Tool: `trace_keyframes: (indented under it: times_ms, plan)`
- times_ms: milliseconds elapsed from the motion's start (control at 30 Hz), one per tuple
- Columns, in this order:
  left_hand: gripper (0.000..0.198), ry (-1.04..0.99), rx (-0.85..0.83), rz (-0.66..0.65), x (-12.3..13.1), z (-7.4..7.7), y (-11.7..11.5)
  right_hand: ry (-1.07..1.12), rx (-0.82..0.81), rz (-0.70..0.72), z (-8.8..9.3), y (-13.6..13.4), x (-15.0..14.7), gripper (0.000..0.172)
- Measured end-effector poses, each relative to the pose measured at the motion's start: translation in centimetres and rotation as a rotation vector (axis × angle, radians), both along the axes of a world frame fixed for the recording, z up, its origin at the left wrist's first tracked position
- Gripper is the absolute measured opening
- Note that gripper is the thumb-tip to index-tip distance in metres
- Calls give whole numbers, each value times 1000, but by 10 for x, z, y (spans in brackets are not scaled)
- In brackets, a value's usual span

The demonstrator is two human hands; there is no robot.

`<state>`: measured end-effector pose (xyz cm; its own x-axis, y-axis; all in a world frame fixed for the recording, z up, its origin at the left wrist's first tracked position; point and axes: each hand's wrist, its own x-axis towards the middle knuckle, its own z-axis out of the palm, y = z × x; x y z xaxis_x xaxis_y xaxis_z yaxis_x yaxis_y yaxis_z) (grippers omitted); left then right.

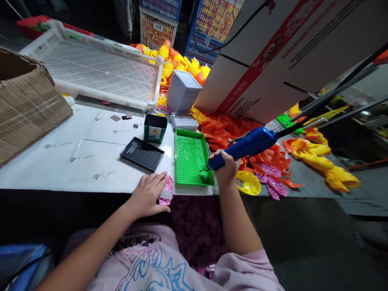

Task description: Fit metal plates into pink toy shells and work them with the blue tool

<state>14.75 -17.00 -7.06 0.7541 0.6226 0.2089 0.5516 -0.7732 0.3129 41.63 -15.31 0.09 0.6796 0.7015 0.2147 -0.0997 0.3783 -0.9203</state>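
Note:
My left hand (pixel 148 195) has its fingers wrapped over a pink plastic part (pixel 166 190) at the table's front edge. In my right hand (pixel 226 167) is a blue power screwdriver (pixel 248 146), its cable running off to the upper right. The tool's tip points down to the left, over the right side of a shallow green tray (pixel 190 157); a few tiny items lie there, too small to make out. Left of the green tray are a black perforated tray (pixel 142 154) and a dark green tin (pixel 155 128).
A yellow bowl (pixel 249 182) with small metal pieces and pink parts (pixel 276 188) lie right of my right hand. Orange parts (pixel 218 129) are heaped behind. A white crate (pixel 103 68), cardboard box (pixel 33 101) and stacked white trays (pixel 182 91) stand farther back.

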Motion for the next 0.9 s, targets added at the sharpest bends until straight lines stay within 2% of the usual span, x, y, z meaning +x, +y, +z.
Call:
trace_keyframes:
  times_ms: [167,300,433,600,900]
  plan:
    - [96,-26,-19,-10,-1,-2,0,-36,64,13,21,-10,-6,17]
    - [85,-63,-47,-19,-1,-2,-1,-52,83,76,34,-13,-20,18]
    - [83,-85,-60,-11,-1,-2,-1,-91,38,53,26,-6,-24,16]
    - [83,-56,-80,-32,0,1,-1,-94,-15,-25,9,2,-13,17]
    - [81,-44,-116,-23,2,0,0,-128,-23,-50,0,4,-3,21]
